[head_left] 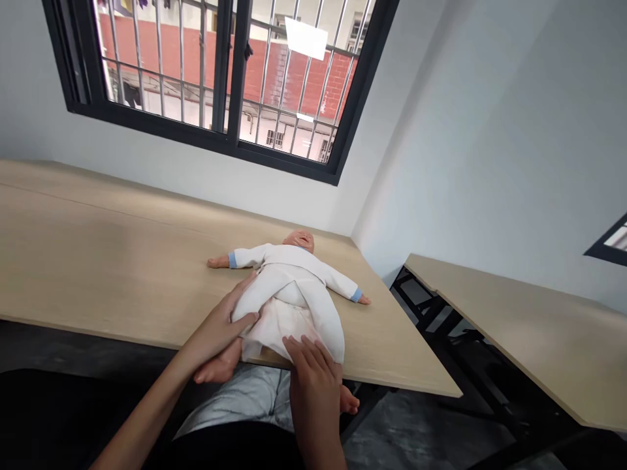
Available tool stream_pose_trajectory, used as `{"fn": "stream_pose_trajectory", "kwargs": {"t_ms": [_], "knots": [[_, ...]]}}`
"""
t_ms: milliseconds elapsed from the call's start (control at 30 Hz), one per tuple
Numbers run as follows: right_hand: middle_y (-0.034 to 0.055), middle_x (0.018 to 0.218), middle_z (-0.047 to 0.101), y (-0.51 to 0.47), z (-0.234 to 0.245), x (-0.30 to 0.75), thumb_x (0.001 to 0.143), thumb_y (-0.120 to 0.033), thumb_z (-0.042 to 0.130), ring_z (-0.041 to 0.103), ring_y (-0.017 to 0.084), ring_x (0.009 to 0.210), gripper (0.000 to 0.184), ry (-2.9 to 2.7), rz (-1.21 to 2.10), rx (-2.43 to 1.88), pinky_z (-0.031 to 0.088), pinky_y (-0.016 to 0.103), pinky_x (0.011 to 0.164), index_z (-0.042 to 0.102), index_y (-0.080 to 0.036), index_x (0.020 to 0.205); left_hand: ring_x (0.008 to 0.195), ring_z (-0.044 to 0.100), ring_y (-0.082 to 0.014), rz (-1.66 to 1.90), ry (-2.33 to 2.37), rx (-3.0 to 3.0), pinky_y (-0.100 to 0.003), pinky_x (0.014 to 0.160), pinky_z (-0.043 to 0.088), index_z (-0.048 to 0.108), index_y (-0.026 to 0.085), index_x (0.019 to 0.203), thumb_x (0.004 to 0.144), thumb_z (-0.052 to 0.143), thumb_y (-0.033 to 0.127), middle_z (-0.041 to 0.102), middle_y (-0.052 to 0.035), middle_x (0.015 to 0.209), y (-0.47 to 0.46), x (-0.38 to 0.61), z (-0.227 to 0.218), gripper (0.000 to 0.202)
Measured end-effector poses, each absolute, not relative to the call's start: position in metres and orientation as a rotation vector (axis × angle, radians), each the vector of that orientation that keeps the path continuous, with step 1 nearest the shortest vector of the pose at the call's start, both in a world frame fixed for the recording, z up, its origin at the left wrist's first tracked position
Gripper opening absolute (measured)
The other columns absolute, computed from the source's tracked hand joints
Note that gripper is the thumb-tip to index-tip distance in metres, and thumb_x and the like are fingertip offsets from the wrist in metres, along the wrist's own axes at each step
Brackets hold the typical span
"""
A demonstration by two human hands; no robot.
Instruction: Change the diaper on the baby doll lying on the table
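A baby doll (298, 241) lies on its back on the wooden table, arms spread, its head toward the window. It wears a white robe (294, 272) with blue cuffs, parted below the waist over a pale pinkish-white cloth (281, 323). My left hand (232, 320) rests on the robe over the doll's leg at the left, thumb apart from the fingers. My right hand (313, 365) lies on the cloth and robe edge at the other leg, fingers stretched out. The doll's bare feet stick out past the table's near edge; its left-side foot (220, 365) shows below my left wrist.
The light wood table (122, 261) stretches to the left along the wall. Another table (529, 313) stands to the right, across a gap with dark folding legs. Behind is a dark-framed window (235, 143) with metal bars. My lap in light trousers (245, 398) is under the near edge.
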State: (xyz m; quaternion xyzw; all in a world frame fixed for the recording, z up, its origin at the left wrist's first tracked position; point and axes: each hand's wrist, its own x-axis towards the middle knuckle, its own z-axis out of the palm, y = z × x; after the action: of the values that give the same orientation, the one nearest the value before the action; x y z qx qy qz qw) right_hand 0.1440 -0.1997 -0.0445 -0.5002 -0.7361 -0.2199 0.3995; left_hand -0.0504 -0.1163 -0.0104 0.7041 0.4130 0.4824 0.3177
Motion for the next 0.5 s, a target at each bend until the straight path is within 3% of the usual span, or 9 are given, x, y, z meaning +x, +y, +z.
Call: {"fn": "stream_pose_trajectory", "kwargs": {"t_ms": [100, 367, 433, 500], "knots": [[0.0009, 0.102, 0.071, -0.203, -0.039, 0.149, 0.084, 0.001, 0.036, 0.064, 0.018, 0.099, 0.045, -1.831, -0.592, -1.238, 0.041, 0.033, 0.091, 0.061, -0.021, 0.113, 0.133, 0.038, -0.0265, 1.224, 1.145, 2.028, -0.042, 0.114, 0.026, 0.042, 0.022, 0.14, 0.085, 0.05, 0.035, 0.043, -0.0094, 0.142, -0.11, -0.046, -0.002, 0.057], [0.0042, 0.106, 0.069, -0.22, 0.001, 0.159, 0.089, 0.0, 0.035, 0.062, 0.017, 0.098, 0.041, -1.873, -0.712, -1.062, 0.042, 0.03, 0.083, 0.059, -0.019, 0.117, 0.141, 0.023, -0.0263, 1.008, 1.008, 2.357, -0.044, 0.112, 0.024, 0.053, 0.032, 0.131, 0.089, 0.043, 0.039, 0.023, 0.0008, 0.156, -0.102, -0.026, 0.018, 0.044], [0.0044, 0.106, 0.069, -0.217, 0.017, 0.161, 0.092, -0.004, 0.036, 0.062, 0.017, 0.095, 0.036, -1.926, -0.747, -1.012, 0.041, 0.03, 0.081, 0.06, -0.018, 0.115, 0.14, 0.026, -0.0284, 0.947, 0.998, 2.43, -0.045, 0.112, 0.023, 0.056, 0.031, 0.129, 0.085, 0.048, 0.042, 0.027, -0.0001, 0.154, -0.098, -0.023, 0.015, 0.046], [0.0042, 0.1, 0.07, -0.203, 0.037, 0.163, 0.093, -0.008, 0.038, 0.062, 0.016, 0.085, 0.032, -1.975, -0.793, -1.029, 0.039, 0.028, 0.075, 0.062, -0.019, 0.111, 0.134, 0.036, -0.0284, 0.948, 0.967, 2.468, -0.041, 0.111, 0.027, 0.059, 0.029, 0.124, 0.079, 0.055, 0.045, 0.039, -0.0015, 0.148, -0.09, -0.021, 0.011, 0.048]]}}
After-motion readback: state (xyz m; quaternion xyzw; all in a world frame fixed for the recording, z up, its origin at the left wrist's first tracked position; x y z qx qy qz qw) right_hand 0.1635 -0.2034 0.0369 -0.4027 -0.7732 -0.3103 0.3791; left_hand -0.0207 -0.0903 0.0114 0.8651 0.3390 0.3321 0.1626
